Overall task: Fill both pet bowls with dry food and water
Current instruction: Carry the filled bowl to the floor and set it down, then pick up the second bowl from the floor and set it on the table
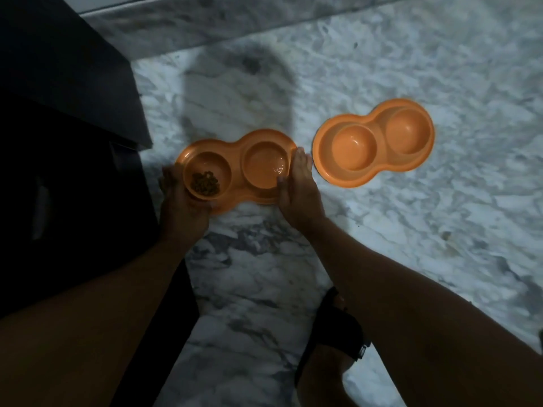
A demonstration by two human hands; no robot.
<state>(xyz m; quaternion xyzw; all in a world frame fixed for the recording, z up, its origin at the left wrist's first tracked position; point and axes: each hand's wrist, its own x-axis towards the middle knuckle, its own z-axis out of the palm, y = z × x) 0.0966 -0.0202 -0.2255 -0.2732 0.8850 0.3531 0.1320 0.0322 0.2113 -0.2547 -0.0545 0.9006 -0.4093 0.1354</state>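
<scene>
Half done, I judge. My left hand (179, 198) curls round the left end of the near bowl (238, 145) on the floor (382, 230). This bowl holds dry food (205, 183) in its left cup and water (266, 168) in its right. My right hand (296, 186) presses straight fingers against its right end. The other bowl (321, 148), just beside, looks empty and is still to fill.

Tips of the left fingers (169, 179) hidden by the double bowl (236, 155); cropped dark bulk (58, 127) leftward, unidentifiable.
</scene>
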